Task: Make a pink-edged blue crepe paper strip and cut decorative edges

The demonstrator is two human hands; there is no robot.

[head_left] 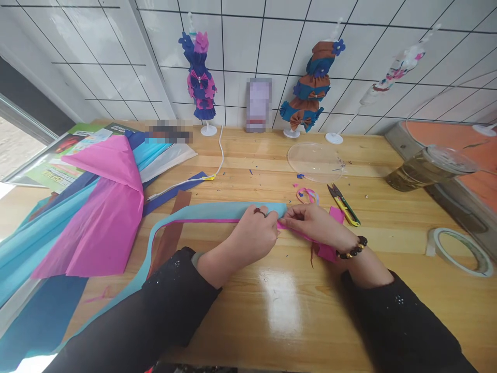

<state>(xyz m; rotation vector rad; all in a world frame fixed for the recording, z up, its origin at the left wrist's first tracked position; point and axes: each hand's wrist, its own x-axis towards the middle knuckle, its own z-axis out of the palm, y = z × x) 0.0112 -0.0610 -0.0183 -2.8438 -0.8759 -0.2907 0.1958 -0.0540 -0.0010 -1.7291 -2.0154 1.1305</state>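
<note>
A long light-blue strip with a pink lower edge [209,211] runs from the lower left across the wooden table. It looks like thin fabric or crepe paper. My left hand [252,233] pinches its right end, a dark ring on one finger. Close by, my right hand [314,223] has thumb and fingertips pressed together on the pink edge at that same end. Beneath and beyond the right wrist lie bright pink pieces [326,252]. Yellow-and-black thread snips [344,205] rest just past the right hand, near a small pink ribbon loop [306,195].
Folded pink, blue and white sheets [112,228] pile up at left. Ruffled decorations [200,77] on white stands line the tiled wall. At right are a tape roll [462,251] and a tilted-looking lidded cup [419,168]. A clear round disc [314,161] lies behind the snips.
</note>
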